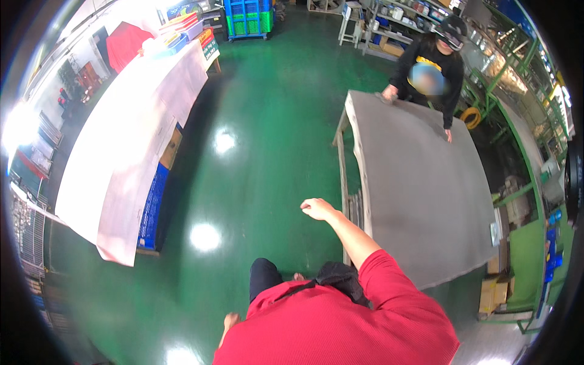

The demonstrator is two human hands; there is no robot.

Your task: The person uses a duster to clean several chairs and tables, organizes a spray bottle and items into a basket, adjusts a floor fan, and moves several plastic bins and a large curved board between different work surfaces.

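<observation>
My right hand (317,208) is held out in front of me over the green floor, left of the grey-covered table (420,194) and apart from it. Its fingers are curled in, and nothing shows in them. Low by my left side hangs my left hand (232,320), only partly in view beside my red top; its fingers cannot be made out. Past the table's far end a co-worker (429,67) in a black top and cap leans over it. One of their hands rests on a small grey thing (387,97) at the corner, the other touches the grey cover.
Along the left runs a long table with a white cover (121,134), blue crates (153,204) beneath it and tubs (176,44) at its far end. A blue and green crate trolley (249,21) stands at the back. Shelves (395,36) and green racking (523,140) line the right.
</observation>
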